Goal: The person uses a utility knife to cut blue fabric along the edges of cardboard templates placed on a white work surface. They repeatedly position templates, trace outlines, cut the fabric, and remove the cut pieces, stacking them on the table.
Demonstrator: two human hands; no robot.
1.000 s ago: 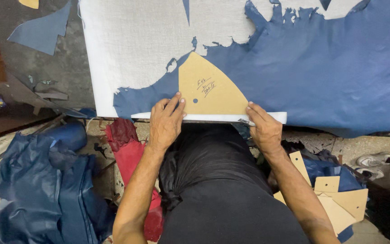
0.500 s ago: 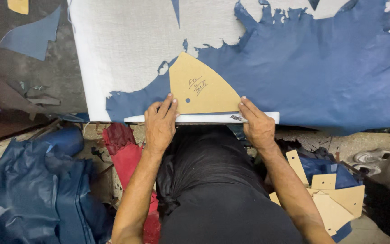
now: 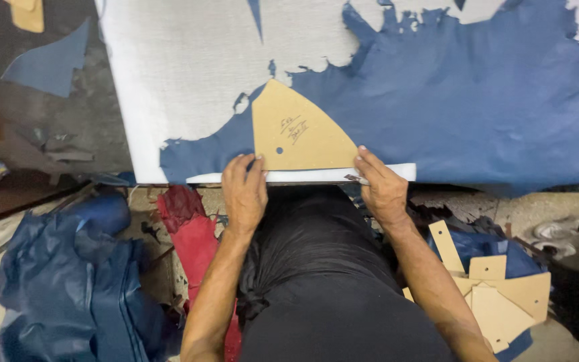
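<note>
A tan cardboard pattern [image 3: 296,131], roughly triangular with a small hole, lies on a large blue leather hide [image 3: 464,100] spread over a white cutting board [image 3: 182,74]. My left hand [image 3: 244,191] presses flat on the board's near edge at the pattern's lower left corner. My right hand [image 3: 382,184] rests at the pattern's lower right corner and holds a small knife [image 3: 356,179] whose blade lies along the edge. Both forearms reach forward over my dark clothing.
A pile of folded blue leather [image 3: 68,281] lies at lower left, with a red leather piece [image 3: 192,234] beside it. More tan cardboard patterns [image 3: 497,295] sit at lower right on blue scraps. A blue offcut [image 3: 51,64] lies on the dark surface at upper left.
The view has shifted slightly; both hands stay at the pattern's lower corners on the board's edge, with the right hand still on the knife.
</note>
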